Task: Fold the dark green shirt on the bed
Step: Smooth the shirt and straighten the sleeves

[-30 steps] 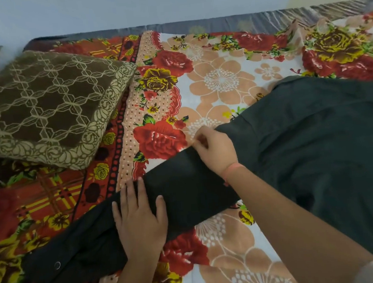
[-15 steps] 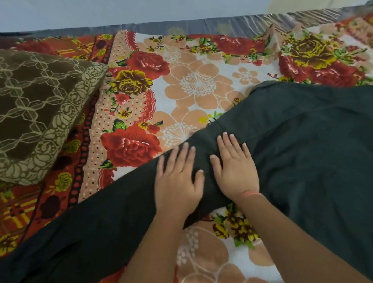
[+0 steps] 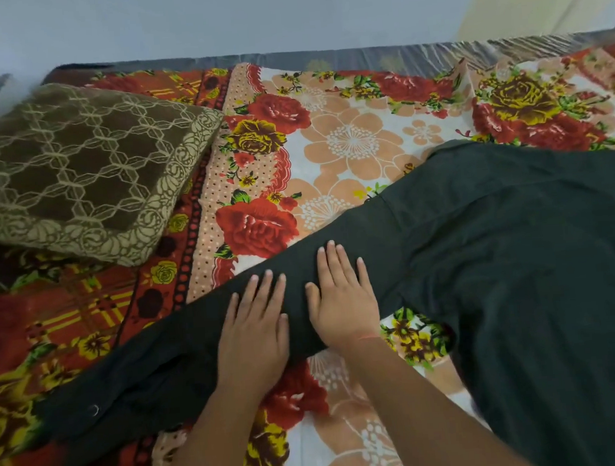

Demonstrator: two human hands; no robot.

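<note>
- Since a second ago the right hand (image 3: 340, 307) has released the far edge of the sleeve (image 3: 170, 369) and now lies flat just beside the left hand (image 3: 252, 342).
- Both palms press the sleeve of the dark green shirt (image 3: 520, 272), fingers (image 3: 266, 286) straight and slightly spread.
- The shirt body covers the right side of the bed (image 3: 347, 150); the sleeve runs diagonally toward the near left corner, its cuff button (image 3: 94, 410) showing.
- A brown patterned cushion (image 3: 76, 169) sits at the far left corner.

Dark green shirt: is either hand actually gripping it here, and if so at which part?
Neither grips it. The left hand and right hand lie flat, fingers straight, side by side on the sleeve of the dark green shirt.
</note>
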